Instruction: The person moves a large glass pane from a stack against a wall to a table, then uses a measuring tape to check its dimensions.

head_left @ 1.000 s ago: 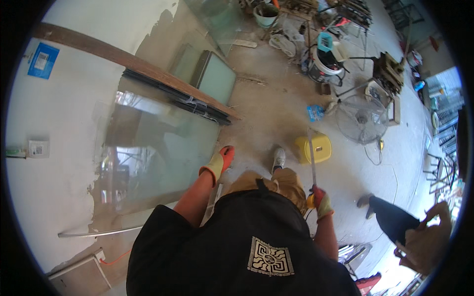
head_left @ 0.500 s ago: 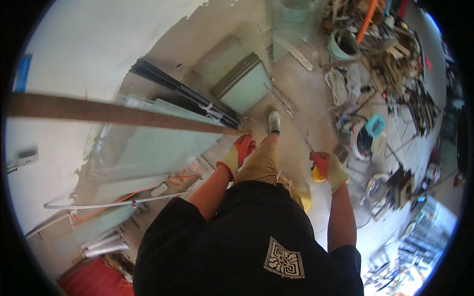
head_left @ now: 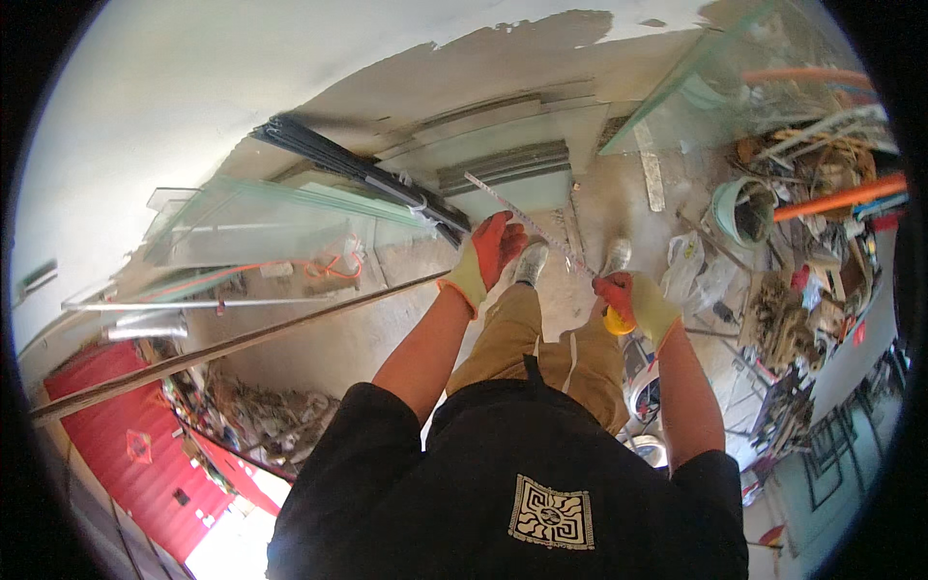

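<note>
My left hand [head_left: 491, 253], in a red and pale yellow glove, has its fingers curled at the end of a long wooden strip [head_left: 242, 338]. The strip runs down to the lower left; its end at the palm is hidden by the glove. My right hand [head_left: 633, 302], gloved alike, is closed around a yellow tape measure [head_left: 617, 321]. Its extended blade [head_left: 536, 228] reaches up and left, passing close beside my left fingertips; I cannot tell whether they touch it.
Glass sheets [head_left: 290, 215] and dark metal profiles [head_left: 358, 172] lean along the wall. More glass [head_left: 710, 82] stands at upper right. A bucket [head_left: 742, 211], plastic bags [head_left: 686, 266] and heaped scrap [head_left: 802, 319] cover the right side. Debris [head_left: 275, 411] lies left, near a red panel [head_left: 116, 416].
The view has turned. The wooden strip has swung lower on the left, its far end now at lower left. My hands are closer together, and the tape blade now passes by my left fingers.
</note>
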`<state>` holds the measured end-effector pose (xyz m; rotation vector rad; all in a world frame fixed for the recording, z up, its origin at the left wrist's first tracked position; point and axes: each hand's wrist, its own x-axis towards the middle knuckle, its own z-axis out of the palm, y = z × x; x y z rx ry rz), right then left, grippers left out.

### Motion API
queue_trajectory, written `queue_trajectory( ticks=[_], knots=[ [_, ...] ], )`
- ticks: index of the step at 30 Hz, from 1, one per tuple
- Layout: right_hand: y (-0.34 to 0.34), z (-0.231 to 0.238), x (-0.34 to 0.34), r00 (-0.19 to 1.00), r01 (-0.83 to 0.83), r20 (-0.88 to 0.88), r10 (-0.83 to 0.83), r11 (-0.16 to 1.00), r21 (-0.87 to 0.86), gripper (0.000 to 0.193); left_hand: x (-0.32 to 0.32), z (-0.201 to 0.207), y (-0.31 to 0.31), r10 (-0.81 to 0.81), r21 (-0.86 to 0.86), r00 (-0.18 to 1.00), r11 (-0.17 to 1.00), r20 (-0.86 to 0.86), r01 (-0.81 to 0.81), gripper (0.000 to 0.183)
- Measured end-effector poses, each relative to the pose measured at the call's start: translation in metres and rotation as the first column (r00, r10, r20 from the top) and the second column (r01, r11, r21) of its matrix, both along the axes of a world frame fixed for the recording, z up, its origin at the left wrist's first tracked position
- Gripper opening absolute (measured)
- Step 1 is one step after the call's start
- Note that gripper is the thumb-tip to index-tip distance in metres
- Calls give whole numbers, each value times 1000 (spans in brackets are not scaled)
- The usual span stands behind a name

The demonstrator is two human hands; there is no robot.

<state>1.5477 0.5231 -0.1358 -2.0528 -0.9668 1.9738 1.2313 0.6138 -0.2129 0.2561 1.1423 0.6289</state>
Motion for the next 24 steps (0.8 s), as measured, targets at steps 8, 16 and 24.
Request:
queue_trajectory(
  ticks=[8, 16, 24],
  knots=[
    [86, -76, 60, 937, -339, -89, 338, 941, 10, 53, 43, -43, 5, 421, -137, 907, 897, -36, -421, 47],
    [157, -72, 82, 850, -524, 69, 521, 851, 33, 51, 69, -72, 19, 539, -6, 841, 842, -49, -540, 22],
    [240, -84, 60, 708, -706, 468, 530, 540, 458, 40, 63, -78, 100, 666, 100, 742, 746, -81, -659, 24]
  ],
)
